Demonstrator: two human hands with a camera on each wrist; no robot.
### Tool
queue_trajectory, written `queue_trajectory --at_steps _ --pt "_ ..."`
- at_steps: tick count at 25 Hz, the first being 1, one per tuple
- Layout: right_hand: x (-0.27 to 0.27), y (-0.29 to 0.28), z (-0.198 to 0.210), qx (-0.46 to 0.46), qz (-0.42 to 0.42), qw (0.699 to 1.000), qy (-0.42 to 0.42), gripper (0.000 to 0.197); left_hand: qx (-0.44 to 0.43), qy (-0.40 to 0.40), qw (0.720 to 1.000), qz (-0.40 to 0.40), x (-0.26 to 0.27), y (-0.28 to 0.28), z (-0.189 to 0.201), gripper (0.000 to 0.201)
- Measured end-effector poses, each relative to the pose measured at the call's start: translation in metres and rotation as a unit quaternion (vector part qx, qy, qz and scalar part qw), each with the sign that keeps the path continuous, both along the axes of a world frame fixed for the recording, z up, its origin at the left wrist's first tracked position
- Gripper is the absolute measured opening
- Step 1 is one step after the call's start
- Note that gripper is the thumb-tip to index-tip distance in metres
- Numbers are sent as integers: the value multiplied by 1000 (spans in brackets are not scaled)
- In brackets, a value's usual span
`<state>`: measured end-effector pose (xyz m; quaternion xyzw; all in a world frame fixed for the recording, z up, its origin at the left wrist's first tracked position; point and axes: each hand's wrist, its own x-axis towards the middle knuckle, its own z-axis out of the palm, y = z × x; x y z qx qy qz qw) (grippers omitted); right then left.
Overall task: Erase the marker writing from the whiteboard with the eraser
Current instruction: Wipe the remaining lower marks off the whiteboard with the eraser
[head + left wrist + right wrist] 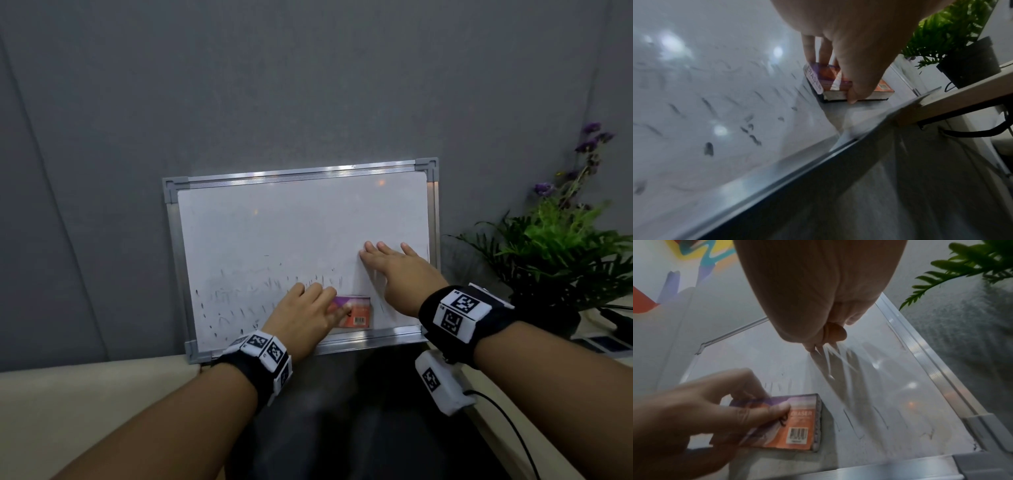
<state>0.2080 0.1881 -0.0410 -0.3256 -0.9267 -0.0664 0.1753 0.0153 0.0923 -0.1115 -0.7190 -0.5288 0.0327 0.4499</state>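
A metal-framed whiteboard (434,219) leans against the grey wall, with smeared black marker traces (239,298) across its lower left part. My left hand (305,315) grips an orange and purple eraser (358,313) flat against the board near its bottom edge. In the left wrist view the thumb and fingers clamp the eraser (826,78) by its sides. The right wrist view shows the eraser (797,421) and the faint strokes beside it. My right hand (394,263) lies flat on the board's right side with straight fingers.
A potted green plant (561,246) with purple flowers stands right of the board on a light desk. A black cable (510,425) runs from the right wrist unit. A dark gap lies below the board between two beige surfaces.
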Motion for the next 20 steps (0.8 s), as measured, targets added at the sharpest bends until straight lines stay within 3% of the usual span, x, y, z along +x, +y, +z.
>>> queue_trajectory --at_steps 7,13,20 --pt "-2 -2 0 -3 -4 1000 13 82 97 -60 993 27 -18 -5 36 58" --pt "-3 -4 0 -1 -12 1000 5 76 -8 -2 1000 26 -29 -25 -2 59" --pt "-4 -3 -1 1 -13 1000 8 77 123 -94 986 58 -35 -20 42 64"
